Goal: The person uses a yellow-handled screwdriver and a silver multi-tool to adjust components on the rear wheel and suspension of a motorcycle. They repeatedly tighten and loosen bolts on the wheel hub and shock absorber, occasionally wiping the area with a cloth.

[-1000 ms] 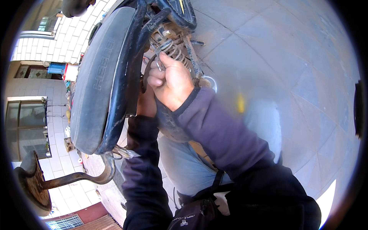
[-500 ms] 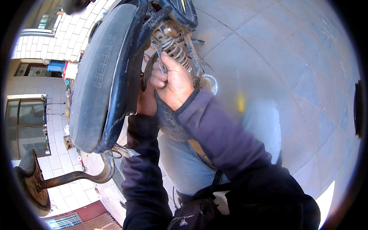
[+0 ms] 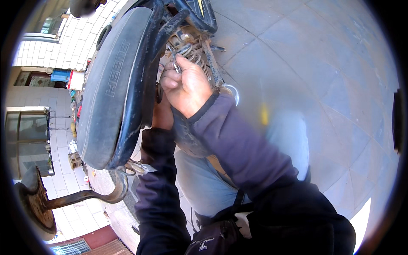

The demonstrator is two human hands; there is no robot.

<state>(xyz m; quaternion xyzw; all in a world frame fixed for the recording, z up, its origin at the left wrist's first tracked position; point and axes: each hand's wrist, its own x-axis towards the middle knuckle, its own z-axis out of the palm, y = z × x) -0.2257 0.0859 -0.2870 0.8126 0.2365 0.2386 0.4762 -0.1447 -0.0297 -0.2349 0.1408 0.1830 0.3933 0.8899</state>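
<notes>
Spring [image 3: 196, 58] partly behind right hand [image 3: 188, 87], seat [image 3: 111, 106] alongside, tiled floor [image 3: 293, 63]

The left grip [image 3: 162, 113] has its fingers hidden.

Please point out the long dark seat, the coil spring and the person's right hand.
Seat [image 3: 111, 95]: head view, middle of its top surface.
Coil spring [image 3: 194, 56]: head view, on its exposed coils.
Right hand [image 3: 187, 88]: head view, middle of the hand.
</notes>
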